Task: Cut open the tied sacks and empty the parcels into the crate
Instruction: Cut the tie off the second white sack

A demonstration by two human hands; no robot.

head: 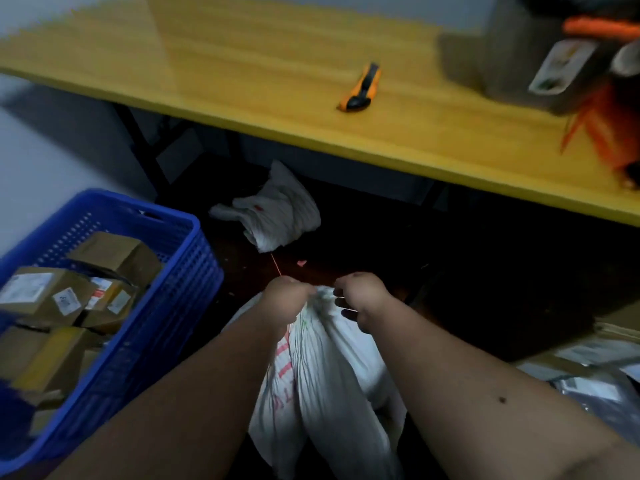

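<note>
Both hands at the sack neck.
Our left hand [287,299] and right hand [363,299], fingers curled, clamp one crinkled white woven sack [325,375]; one orange-black knife [362,88] lies near the tabletop's [242,64] front edge.

Dim, motion-blurred throughout, deep shadow under the table [242,46], wide-angle bending

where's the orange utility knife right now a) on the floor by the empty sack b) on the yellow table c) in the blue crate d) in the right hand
b: the orange utility knife lies on the yellow table, untouched, while the left hand and right hand both grip the neck of the white sack.
</note>
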